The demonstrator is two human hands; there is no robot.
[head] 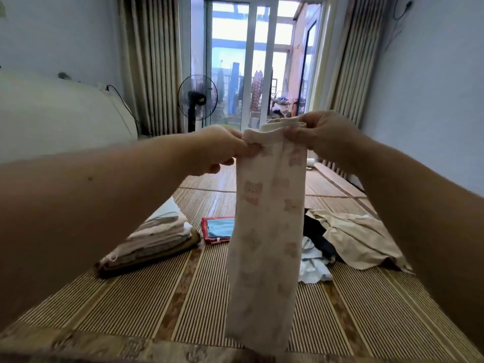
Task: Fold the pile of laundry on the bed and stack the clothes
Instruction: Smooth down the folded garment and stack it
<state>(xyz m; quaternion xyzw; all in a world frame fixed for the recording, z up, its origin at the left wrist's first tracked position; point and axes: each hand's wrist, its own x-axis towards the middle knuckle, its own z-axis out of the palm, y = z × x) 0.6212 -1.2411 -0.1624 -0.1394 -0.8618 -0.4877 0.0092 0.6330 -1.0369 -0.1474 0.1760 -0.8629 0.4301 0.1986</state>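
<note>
A person holds a pale, bear-print garment up in the air with both hands, above the bed. The left hand pinches the garment's upper left corner, fingers curled round the fabric edge. The right hand grips the upper right corner, where the layered band at the top is bunched between thumb and fingers. The two hands sit near each other at about the same height, the right slightly higher, and the top edge is stretched between them. From there the garment hangs straight down as a long narrow strip, doubled lengthwise, with its lower end reaching the near edge of the bed in the view.

The bed is covered by a striped woven mat. To the left of the hanging garment, a stack of folded clothes rests on the mat. Just beside it, partly behind the garment, lies a flat red-edged item with a blue face. To the right, a pile of unfolded laundry spreads out: cream cloth on top, with dark and light blue pieces beside it.

Beyond the bed stand a fan, a sliding glass door and curtains.
</note>
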